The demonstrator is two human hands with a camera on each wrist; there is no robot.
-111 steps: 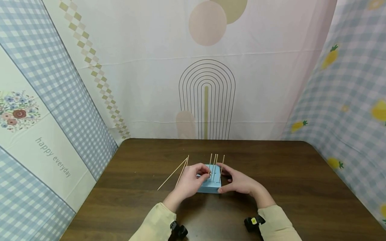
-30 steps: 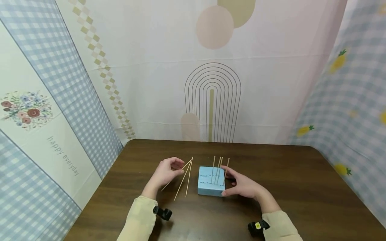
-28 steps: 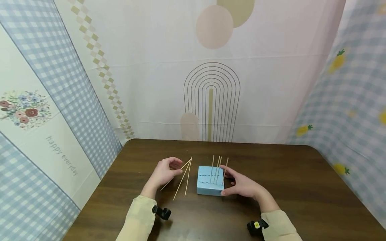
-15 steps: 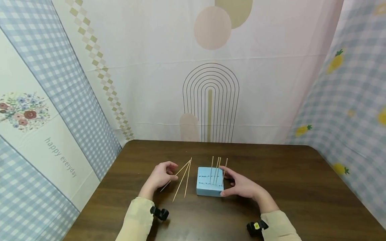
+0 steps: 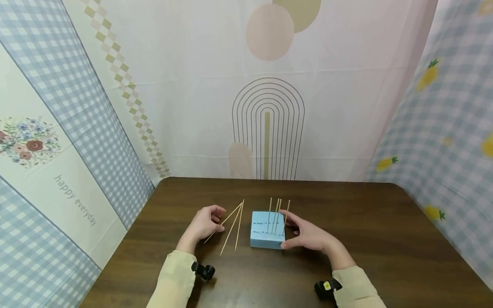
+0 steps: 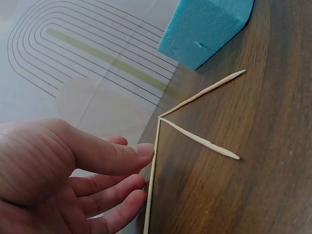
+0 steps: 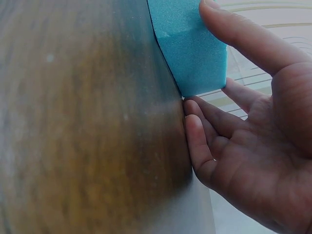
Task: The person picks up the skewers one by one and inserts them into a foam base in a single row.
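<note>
My right hand (image 5: 307, 233) grips the right side of a light-blue foam block (image 5: 259, 227), its thumb at the near corner and a finger at the far side. Several thin wooden skewers (image 5: 269, 214) stand upright in the block's right half. Left of the block, three loose skewers (image 5: 231, 229) fan out on the table, their far ends together. My left hand (image 5: 201, 224) hovers over the leftmost skewer (image 6: 151, 185), thumb and fingers spread loosely around it. In the left wrist view the thumb tip is close beside that skewer; whether it touches is unclear.
Dark marks run in two rows across the block's top. The brown wooden table (image 5: 346, 205) ends at a patterned cloth backdrop (image 5: 185, 128). Checked cloths hang at the left and right. A black camera (image 5: 203, 271) sits on my left wrist, another (image 5: 327, 289) on my right.
My left hand was at the foam block earlier; it has moved left to the loose skewers. Over the last second it has shifted slightly lower and left. The right hand stays at the block.
</note>
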